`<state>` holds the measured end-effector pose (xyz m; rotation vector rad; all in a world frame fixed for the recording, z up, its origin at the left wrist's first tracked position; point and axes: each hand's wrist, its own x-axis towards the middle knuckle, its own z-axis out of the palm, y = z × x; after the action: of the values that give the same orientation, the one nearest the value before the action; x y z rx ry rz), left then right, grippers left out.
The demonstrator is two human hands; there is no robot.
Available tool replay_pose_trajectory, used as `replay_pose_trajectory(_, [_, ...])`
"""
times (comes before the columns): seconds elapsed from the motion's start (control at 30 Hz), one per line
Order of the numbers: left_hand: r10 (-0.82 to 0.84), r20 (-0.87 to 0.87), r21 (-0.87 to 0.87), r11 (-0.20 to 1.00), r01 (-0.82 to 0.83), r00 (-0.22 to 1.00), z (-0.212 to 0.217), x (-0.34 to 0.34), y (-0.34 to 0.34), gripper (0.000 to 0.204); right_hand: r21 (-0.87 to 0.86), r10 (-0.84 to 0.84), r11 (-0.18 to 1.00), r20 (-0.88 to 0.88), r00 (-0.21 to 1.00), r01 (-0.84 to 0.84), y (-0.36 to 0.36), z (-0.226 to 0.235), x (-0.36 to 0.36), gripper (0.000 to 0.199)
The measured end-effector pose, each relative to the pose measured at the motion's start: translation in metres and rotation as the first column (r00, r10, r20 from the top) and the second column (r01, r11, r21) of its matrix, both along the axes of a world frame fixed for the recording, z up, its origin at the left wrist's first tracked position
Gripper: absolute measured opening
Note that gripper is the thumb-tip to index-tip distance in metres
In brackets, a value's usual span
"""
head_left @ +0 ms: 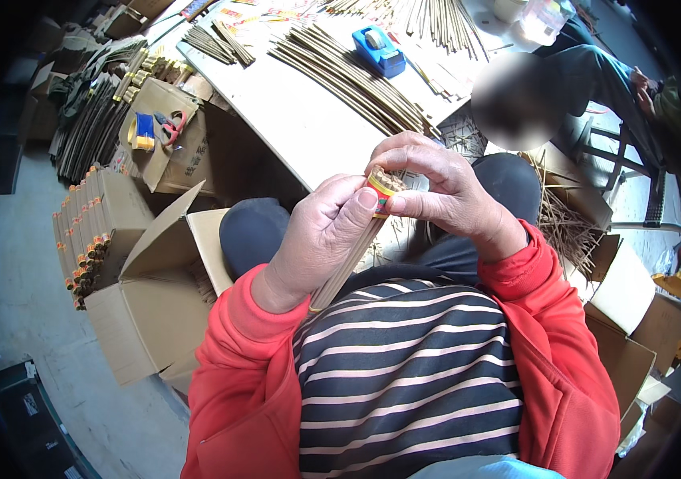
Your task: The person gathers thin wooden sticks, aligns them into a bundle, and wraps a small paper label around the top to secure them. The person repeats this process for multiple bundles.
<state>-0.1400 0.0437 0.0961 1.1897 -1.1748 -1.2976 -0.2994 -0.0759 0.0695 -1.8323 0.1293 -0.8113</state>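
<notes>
In front of my chest I hold a slim bundle of brown sticks (350, 267), which look like incense sticks, tilted with its upper end away from me. A red and yellow paper band (383, 194) wraps the bundle near that end. My left hand (312, 231) is closed round the bundle just below the band, thumb lying against it. My right hand (452, 191) grips the banded end, thumb pressed on the band and fingers curled over the far side. The lower end of the bundle reaches down by my left sleeve.
On the white table (268, 108) ahead lie loose sticks (340, 76) and a blue tape dispenser (379, 51). Left are an open carton (144, 319), stacked banded bundles (85, 231) and red-handled scissors (171, 128) on a box. Stick scraps (568, 227) lie right; another person (612, 88) sits beyond.
</notes>
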Motion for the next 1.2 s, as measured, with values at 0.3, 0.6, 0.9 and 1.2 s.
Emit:
replay_pose_trajectory(0.3, [-0.102,0.099,0.09,0.992,0.093,0.99,0.01,0.008,-0.007,0.038,-0.087,-0.039,0.995,0.011,0.999,0.04,-0.009,-0.002,0.004,0.036])
replay_pose_trajectory(0.6, [-0.086,-0.295,0.263,0.95,0.168,0.952,-0.001,0.011,-0.022,0.046,0.202,0.044,0.979,-0.06,0.997,-0.031,-0.019,-0.008,0.011,0.04])
replay_pose_trajectory(0.9, [0.25,-0.221,-0.008,0.966,-0.258,0.943,0.074,0.054,-0.056,0.04,0.264,-0.321,0.873,-0.323,0.89,0.411,-0.141,-0.017,0.046,0.037])
replay_pose_trajectory(1.2, [0.035,-0.304,-0.555,0.806,-0.207,0.952,0.106,0.108,-0.071,0.051,0.148,-0.232,0.801,-0.816,0.529,0.58,-0.206,-0.029,0.094,0.028])
